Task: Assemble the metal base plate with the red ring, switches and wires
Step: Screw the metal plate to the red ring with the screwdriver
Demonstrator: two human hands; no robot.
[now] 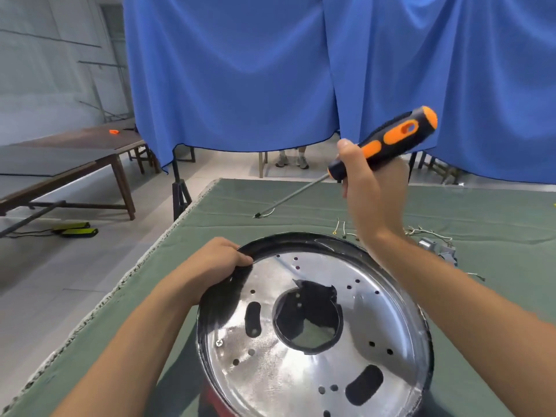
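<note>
My left hand [224,260] grips the round shiny perforated metal base plate [316,335] by its rim, steadying it near the worktop's [210,212] front-left edge. My right hand [365,191] holds the orange-black screwdriver [388,142] raised, probably readying for the screw [219,343].

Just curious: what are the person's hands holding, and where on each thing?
Right hand grips the screwdriver by its handle; left hand holds the metal base plate by its rim.

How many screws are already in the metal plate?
1: a single screw sits near the plate's left edge. The right forearm covers part of the plate, so others may be hidden.
</note>
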